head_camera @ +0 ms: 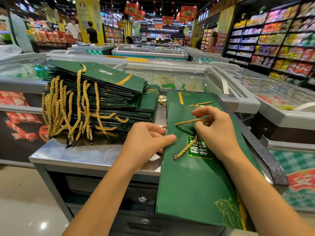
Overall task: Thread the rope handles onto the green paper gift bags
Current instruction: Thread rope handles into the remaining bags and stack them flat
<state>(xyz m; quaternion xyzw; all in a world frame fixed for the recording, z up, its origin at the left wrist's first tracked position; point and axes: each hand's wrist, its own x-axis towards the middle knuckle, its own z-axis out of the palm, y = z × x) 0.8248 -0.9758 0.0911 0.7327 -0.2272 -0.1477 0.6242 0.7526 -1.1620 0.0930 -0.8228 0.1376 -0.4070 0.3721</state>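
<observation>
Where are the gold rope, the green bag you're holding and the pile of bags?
gold rope (185, 148), head view, loose strand lying on the bag.
green bag (192, 181), head view, plain front near its middle.
pile of bags (109, 74), head view, top bag's face.

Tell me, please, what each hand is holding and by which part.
The left hand grips the green bag by its left edge; the right hand pinches the gold rope handle partway along.

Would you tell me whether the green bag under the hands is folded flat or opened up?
Folded flat: the green bag lies as one thin sheet across the metal counter.
</observation>
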